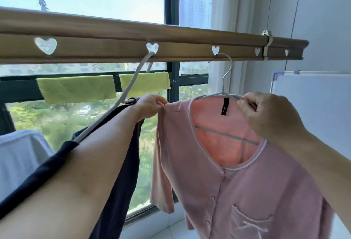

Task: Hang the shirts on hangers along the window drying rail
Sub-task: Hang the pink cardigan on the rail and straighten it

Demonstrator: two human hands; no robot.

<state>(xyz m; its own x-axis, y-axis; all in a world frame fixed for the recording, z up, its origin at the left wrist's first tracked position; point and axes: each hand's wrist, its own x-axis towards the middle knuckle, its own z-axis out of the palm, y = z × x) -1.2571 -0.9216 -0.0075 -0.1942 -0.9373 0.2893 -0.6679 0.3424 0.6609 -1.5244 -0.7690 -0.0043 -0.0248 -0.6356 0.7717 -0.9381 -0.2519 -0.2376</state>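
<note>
Nearly done at frame centre: pink shirt [237, 172] hooked by its hanger [225, 79] on the drying rail [114, 35], left hand [150, 105] pinching one shoulder, right hand [266, 113] gripping the collar, dark shirt [121, 172] already hung at left.

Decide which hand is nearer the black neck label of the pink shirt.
Right. The right hand pinches the collar just right of the black label, by the hanger. The left hand pinches the pink shirt at its far left shoulder tip.
</note>
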